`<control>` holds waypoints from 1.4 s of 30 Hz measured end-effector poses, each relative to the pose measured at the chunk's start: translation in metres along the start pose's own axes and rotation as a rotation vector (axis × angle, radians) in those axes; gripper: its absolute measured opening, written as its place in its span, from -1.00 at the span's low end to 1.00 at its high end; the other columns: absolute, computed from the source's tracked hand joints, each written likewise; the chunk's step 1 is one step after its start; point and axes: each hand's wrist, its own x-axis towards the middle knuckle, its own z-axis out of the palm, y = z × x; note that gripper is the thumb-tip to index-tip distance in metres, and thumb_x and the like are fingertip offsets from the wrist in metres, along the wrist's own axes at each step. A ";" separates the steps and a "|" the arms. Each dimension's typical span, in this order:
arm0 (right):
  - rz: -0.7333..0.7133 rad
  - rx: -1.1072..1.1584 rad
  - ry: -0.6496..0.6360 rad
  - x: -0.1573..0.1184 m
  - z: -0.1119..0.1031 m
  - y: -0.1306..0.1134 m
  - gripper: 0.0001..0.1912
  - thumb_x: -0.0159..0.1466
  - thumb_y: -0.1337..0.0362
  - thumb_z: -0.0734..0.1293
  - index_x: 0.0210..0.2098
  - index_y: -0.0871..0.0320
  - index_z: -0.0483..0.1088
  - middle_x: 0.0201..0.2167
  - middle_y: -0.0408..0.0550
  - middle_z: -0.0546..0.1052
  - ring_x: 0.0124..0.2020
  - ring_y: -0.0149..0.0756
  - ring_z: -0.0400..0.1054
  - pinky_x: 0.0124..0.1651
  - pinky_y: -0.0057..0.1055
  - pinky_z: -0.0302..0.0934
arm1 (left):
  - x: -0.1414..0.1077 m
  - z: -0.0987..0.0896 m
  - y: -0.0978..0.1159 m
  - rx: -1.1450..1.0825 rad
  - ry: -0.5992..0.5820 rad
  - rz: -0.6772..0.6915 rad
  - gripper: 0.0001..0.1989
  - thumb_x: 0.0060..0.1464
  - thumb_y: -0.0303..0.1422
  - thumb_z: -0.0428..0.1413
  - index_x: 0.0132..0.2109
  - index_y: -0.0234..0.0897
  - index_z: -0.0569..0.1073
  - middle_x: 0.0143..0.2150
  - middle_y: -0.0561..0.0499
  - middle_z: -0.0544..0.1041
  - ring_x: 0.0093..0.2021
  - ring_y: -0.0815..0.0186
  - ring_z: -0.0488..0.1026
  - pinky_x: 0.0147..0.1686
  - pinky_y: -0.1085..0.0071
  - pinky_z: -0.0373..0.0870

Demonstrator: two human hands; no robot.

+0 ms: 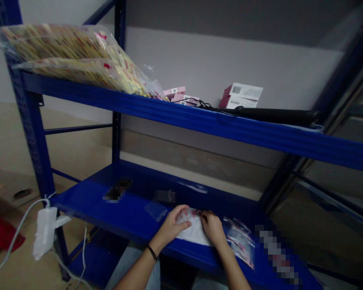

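Observation:
On the lower blue shelf lies a white sheet [195, 234], with both hands over it. My left hand [174, 222] has its fingers curved round the left edge of a small clear packet [191, 213] with reddish bits in it. At the packet's right side, my right hand [211, 226] has its fingers bent together; what they pinch is too small to make out. Just right of that hand lie several clear packets with pink and red marks [239, 243]. A flat clear bag [155, 210] rests left of my left hand.
A dark packet [165, 196] lies behind the hands. The upper shelf's blue beam [169, 114] crosses above, bearing large plastic bags [69, 52], pink-white boxes [242, 96] and a black rod [275, 116]. A white power strip [44, 231] hangs at the left.

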 end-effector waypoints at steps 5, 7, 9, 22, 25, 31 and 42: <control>0.055 -0.011 0.026 -0.005 0.000 -0.004 -0.74 0.32 0.36 0.15 -0.22 0.15 0.49 -0.21 0.05 0.56 -0.16 -0.20 0.47 -0.16 -0.42 0.20 | -0.003 0.000 0.009 0.006 0.027 0.002 -0.51 -0.05 -0.29 0.29 0.07 -0.23 0.46 -0.02 -0.12 0.51 0.04 0.03 0.40 0.09 0.22 0.25; 0.056 0.000 0.030 -0.005 -0.007 -0.008 -0.74 0.31 0.36 0.16 -0.24 0.15 0.49 -0.21 0.03 0.56 -0.17 -0.22 0.47 -0.15 -0.43 0.19 | -0.003 0.000 0.011 0.000 0.025 -0.003 -0.52 -0.03 -0.27 0.28 0.07 -0.24 0.46 -0.03 -0.12 0.51 0.02 0.04 0.41 0.07 0.24 0.27; 0.033 0.024 0.063 -0.005 -0.018 -0.012 -0.74 0.32 0.34 0.16 -0.25 0.15 0.49 -0.23 0.03 0.56 -0.19 -0.23 0.46 -0.15 -0.44 0.18 | -0.003 -0.001 0.010 0.006 0.017 -0.008 -0.52 0.00 -0.25 0.28 0.08 -0.22 0.45 -0.03 -0.10 0.51 0.02 0.05 0.42 0.06 0.25 0.28; 0.008 0.355 0.108 -0.003 -0.036 -0.020 -0.76 0.26 0.27 0.22 -0.35 0.17 0.52 -0.33 0.00 0.59 -0.28 -0.23 0.45 -0.23 -0.42 0.17 | 0.000 0.000 -0.002 0.036 0.014 -0.007 -0.55 0.04 -0.27 0.26 0.08 -0.26 0.46 -0.08 -0.08 0.52 -0.04 0.09 0.44 -0.01 0.29 0.32; -0.063 0.609 0.082 -0.004 -0.046 -0.027 -0.73 0.27 0.15 0.25 -0.34 0.18 0.51 -0.39 -0.03 0.59 -0.35 -0.25 0.43 -0.28 -0.43 0.19 | 0.000 0.001 -0.007 0.053 0.021 -0.003 -0.53 0.04 -0.26 0.27 0.10 -0.26 0.45 -0.05 -0.11 0.53 -0.02 0.08 0.44 0.00 0.29 0.32; -0.135 0.636 0.002 -0.003 -0.067 -0.055 -0.78 0.23 0.21 0.27 -0.37 0.18 0.52 -0.49 -0.10 0.56 -0.45 -0.33 0.39 -0.39 -0.47 0.13 | -0.001 0.005 0.000 0.111 -0.013 0.040 -0.55 0.04 -0.30 0.28 0.09 -0.24 0.47 -0.02 -0.12 0.57 -0.03 0.08 0.47 0.00 0.28 0.34; 0.030 0.207 0.134 0.019 -0.051 -0.009 -0.70 0.29 0.38 0.17 -0.16 0.17 0.53 -0.19 0.01 0.61 -0.16 -0.26 0.47 -0.15 -0.46 0.20 | -0.001 0.000 -0.008 0.060 0.001 -0.014 -0.56 0.06 -0.24 0.26 0.08 -0.25 0.47 -0.06 -0.11 0.56 -0.02 0.08 0.46 -0.01 0.28 0.35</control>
